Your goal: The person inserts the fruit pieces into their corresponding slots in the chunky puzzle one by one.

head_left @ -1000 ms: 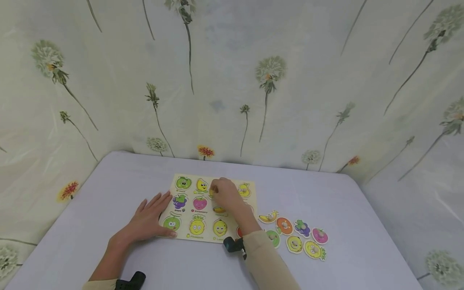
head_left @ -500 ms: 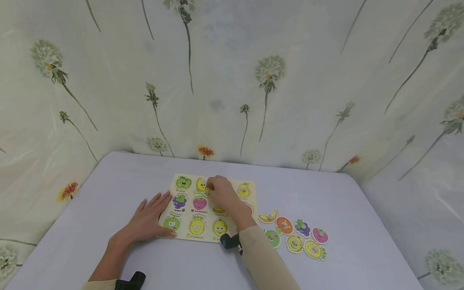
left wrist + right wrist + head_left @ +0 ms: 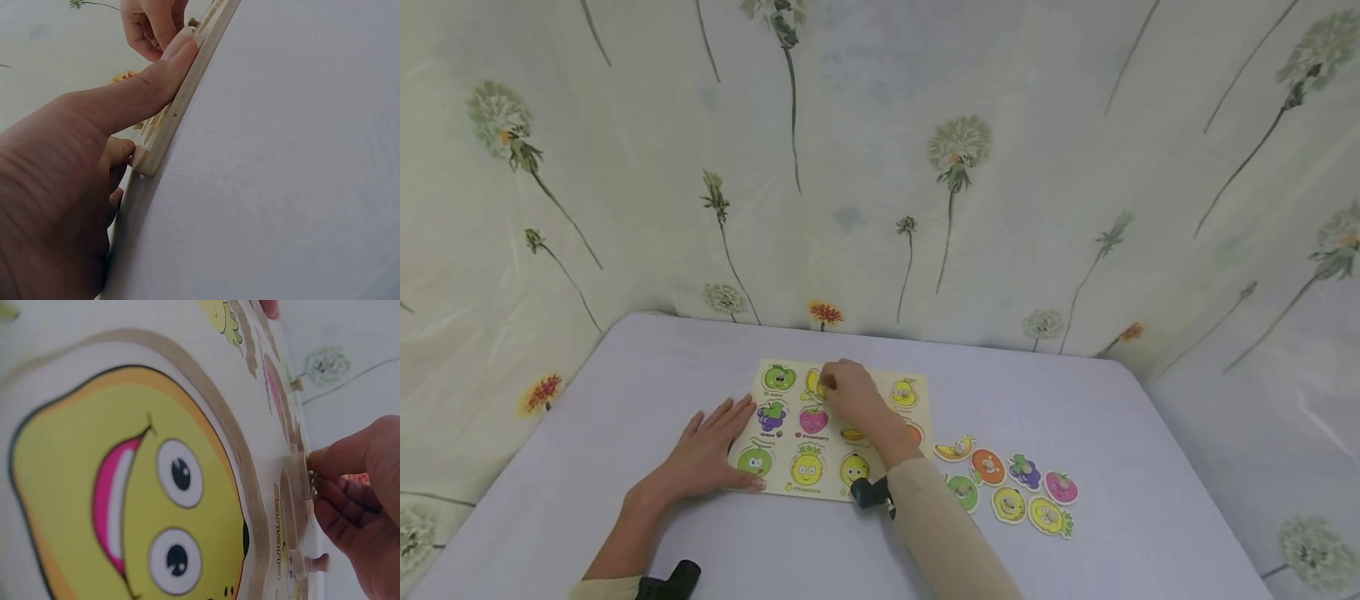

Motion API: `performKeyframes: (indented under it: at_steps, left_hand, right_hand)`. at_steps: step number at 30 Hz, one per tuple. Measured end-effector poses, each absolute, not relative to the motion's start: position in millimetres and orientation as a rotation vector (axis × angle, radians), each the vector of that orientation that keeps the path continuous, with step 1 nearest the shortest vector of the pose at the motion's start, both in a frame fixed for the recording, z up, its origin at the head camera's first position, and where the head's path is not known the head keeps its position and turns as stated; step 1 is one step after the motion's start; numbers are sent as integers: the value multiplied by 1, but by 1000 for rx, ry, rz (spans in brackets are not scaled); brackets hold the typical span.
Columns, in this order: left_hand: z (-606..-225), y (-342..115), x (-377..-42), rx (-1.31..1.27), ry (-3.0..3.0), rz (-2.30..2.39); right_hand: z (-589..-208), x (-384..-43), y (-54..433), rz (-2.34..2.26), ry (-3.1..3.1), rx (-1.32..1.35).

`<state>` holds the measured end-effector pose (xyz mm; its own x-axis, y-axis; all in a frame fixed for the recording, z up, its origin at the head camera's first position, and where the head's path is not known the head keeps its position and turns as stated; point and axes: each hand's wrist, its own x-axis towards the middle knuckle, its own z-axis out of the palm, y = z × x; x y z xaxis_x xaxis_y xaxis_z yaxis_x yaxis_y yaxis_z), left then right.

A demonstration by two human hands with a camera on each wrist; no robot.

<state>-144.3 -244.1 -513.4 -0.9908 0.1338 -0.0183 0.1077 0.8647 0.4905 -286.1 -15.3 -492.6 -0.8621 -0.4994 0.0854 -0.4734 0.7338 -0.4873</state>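
The wooden fruit puzzle board [image 3: 782,462] lies flat on the white-covered tabletop [image 3: 700,358], closer to its far left corner than its far right. The person's left hand [image 3: 711,450] lies at the board's left side, fingers straight and a little apart, thumb pressing over the near left corner—presumably to stop it sliding.

The right hand [image 3: 853,392] is over the back row, thumb and fingers pinched together on a small puzzle piece [image 3: 309,481], just beside the mango picture [image 3: 814,382]. The piece shows nearly edge-on from the right wrist, so I can't make out its face; I'd guess the knob is what they grip, leaving the underside free to meet the board.

Toward the tabletop's right edge, seven loose pieces sit near the board's near right corner: banana [image 3: 955,448], orange [image 3: 988,467], grapes [image 3: 1024,472], strawberry [image 3: 1062,487], a green round one [image 3: 962,492], lemon [image 3: 1009,504] and pineapple [image 3: 1051,515]. They lie picture-up, probably so each is easy to pick.

The board itself is pale and cheerful—cartoon faces in cut recesses, a printed lemon [image 3: 75,456] grinning, and a pear [image 3: 904,392] with its knob standing up.
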Motion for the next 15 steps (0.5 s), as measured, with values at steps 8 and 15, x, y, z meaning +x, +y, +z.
performKeyframes:
  at_steps: [8,15]
  left_hand:
    - [-513,-245,-144,207,2987,780]
    - [-513,-245,-144,221,2994,783]
  right_hand:
    - [-492,-289,-20,-789,2867,-818]
    - [-490,-292,-24,-797,2856,-866]
